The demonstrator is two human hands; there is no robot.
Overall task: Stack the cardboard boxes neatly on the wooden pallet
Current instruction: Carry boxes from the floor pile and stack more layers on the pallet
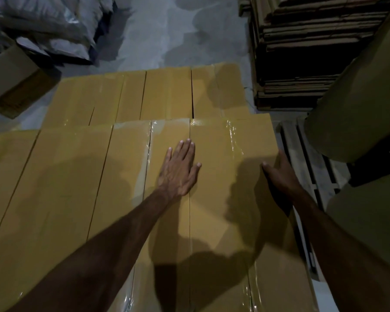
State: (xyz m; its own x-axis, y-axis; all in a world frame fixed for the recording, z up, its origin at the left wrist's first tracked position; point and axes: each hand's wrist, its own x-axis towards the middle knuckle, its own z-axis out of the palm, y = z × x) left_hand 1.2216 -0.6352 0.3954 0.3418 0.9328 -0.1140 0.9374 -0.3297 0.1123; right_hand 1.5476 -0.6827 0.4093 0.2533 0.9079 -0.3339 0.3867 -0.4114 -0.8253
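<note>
The taped cardboard boxes [126, 199] lie flat in a near row that fills the lower half of the view, with a second row of cardboard boxes [167, 95] lower down just beyond it, their long tops side by side with thin dark seams between. The rightmost near box [230, 176] has clear tape shining along its far and right edges. The left hand [178, 170] lies palm down with fingers straight and close together, resting across the seam at that box's left edge. The right hand [279, 174] is at the same box's right edge, thumb on the top and fingers bent down over the side. The wooden pallet [306, 158] shows its slats just right of the boxes. A stack of flattened cardboard [306, 41] stands far right, an open carton [16, 82] far left, beside grey plastic sacks [54, 25] on the concrete floor [167, 30].
</note>
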